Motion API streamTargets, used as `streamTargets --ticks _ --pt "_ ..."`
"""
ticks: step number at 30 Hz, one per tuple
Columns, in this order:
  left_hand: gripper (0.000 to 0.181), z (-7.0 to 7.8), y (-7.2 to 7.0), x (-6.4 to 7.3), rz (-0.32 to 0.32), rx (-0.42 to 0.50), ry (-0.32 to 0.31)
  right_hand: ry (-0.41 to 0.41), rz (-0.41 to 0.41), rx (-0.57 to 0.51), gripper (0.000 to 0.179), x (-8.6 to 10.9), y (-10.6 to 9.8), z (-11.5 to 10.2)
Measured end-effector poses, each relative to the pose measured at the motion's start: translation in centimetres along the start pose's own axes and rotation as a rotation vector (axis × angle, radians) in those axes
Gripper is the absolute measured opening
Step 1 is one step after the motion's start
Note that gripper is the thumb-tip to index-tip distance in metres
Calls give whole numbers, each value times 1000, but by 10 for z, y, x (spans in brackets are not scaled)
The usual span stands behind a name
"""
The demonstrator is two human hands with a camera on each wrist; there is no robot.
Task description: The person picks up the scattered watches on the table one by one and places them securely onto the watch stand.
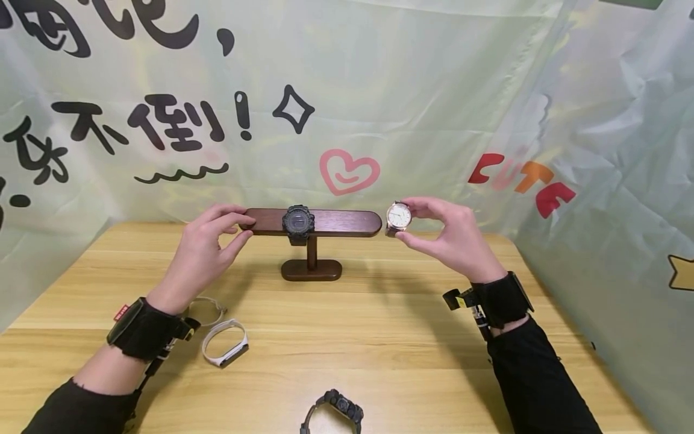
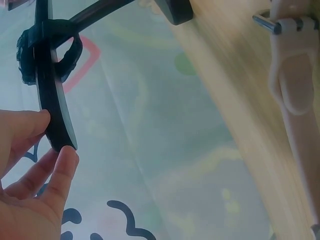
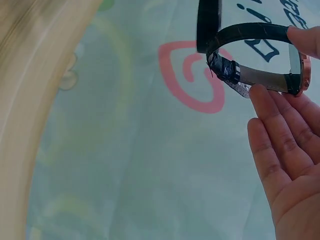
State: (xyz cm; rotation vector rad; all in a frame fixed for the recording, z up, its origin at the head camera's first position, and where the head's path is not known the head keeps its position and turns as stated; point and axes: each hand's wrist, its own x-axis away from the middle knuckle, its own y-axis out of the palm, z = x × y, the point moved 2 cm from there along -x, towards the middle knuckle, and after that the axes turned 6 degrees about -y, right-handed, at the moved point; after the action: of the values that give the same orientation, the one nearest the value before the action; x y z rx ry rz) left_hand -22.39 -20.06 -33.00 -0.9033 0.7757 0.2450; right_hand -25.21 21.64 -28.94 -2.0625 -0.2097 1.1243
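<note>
A dark wooden watch stand (image 1: 347, 223) with a long crossbar stands at the back of the table. A black digital watch (image 1: 298, 222) is strapped around the bar, left of its middle. My left hand (image 1: 203, 250) pinches the bar's left end between thumb and fingers, also seen on the bar (image 2: 59, 117) in the left wrist view. My right hand (image 1: 452, 238) holds a white-dialled watch (image 1: 399, 216) by its case, just off the bar's right end. In the right wrist view its dark strap (image 3: 250, 31) forms a closed loop, beside the bar's end.
A white fitness band (image 1: 225, 343) and a thin pale strap loop (image 1: 208, 310) lie on the wooden table (image 1: 379, 337) near my left forearm. Another black watch (image 1: 341, 405) lies at the front edge of view. A printed cloth (image 1: 434, 90) hangs behind the table.
</note>
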Motion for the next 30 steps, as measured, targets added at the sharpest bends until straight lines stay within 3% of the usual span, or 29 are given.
streamTargets --ticks 9,30 --pt "19 0 0 0 -5 -2 -2 64 -51 -31 50 2 7 11" --pt "19 -1 -2 -1 -2 8 1 94 -107 -103 52 -1 31 17"
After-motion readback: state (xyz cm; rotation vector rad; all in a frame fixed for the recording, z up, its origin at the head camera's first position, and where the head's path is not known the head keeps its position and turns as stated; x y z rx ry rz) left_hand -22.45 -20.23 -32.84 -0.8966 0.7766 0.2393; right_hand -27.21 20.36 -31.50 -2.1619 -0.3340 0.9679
